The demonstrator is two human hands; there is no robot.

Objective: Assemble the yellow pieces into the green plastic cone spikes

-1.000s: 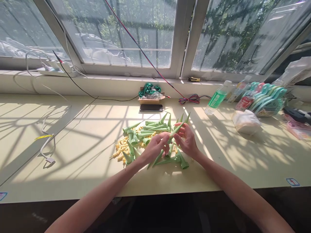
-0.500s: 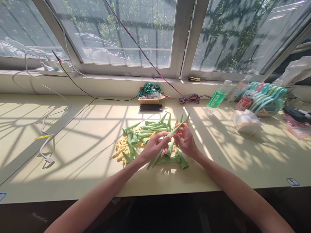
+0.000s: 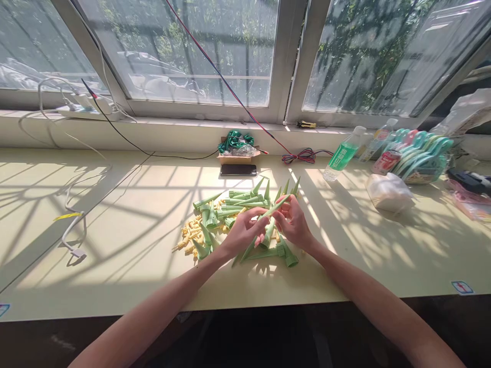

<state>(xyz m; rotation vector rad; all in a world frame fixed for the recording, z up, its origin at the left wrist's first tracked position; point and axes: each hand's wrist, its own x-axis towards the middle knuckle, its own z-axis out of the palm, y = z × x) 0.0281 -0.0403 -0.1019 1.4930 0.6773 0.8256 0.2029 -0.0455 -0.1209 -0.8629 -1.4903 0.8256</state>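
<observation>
A light-green plastic watering spike (image 3: 275, 207) slants up to the right between my two hands, above the pile. My left hand (image 3: 245, 230) pinches its lower end with thumb and fingers. Around the upper part, the fingers of my right hand (image 3: 293, 220) are closed, hiding some of it. Beneath and behind my hands lie several more green spikes (image 3: 240, 201), some with ribbed caps. One capped green piece (image 3: 290, 258) rests just in front of my right hand. Small yellow valve-like pieces (image 3: 187, 240) are heaped to the left, and my hands cover part of the pile.
Behind the pile, a phone (image 3: 238, 170) lies before a small box of green material (image 3: 236, 145). To the right stand a green-labelled bottle (image 3: 343, 156), a tissue pack (image 3: 389, 193) and a can (image 3: 386, 161). A white cable (image 3: 71, 237) trails across the left of the table (image 3: 126, 286).
Almost nothing differs. Both hands keep their grip on the green spike, which has shifted very slightly; the pile lies as before.
</observation>
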